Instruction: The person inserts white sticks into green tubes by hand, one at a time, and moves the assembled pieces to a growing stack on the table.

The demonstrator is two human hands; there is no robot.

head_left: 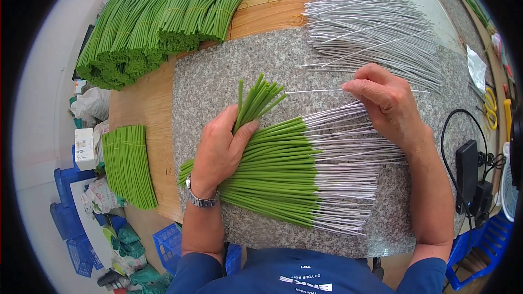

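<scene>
My left hand [222,144], wearing a metal watch, is closed around a small bunch of thin green tubes [256,100], whose ends fan out above the thumb. My right hand [389,103] pinches a thin silver-white wire [313,91] between thumb and fingertips. The wire lies level, its left tip at or very near the end of one held tube; whether it has entered the tube I cannot tell. Under and beside my left hand spreads a fan of green tubes [278,169] with pale wires [346,171] sticking out of their right ends.
A heap of loose wires [370,27] covers the far right of the grey stone slab [201,76]. Large bundles of green tubes [147,22] stand far left, a smaller bundle [129,166] nearer. Yellow scissors [491,108], a black power adapter [467,171] and its cable lie right.
</scene>
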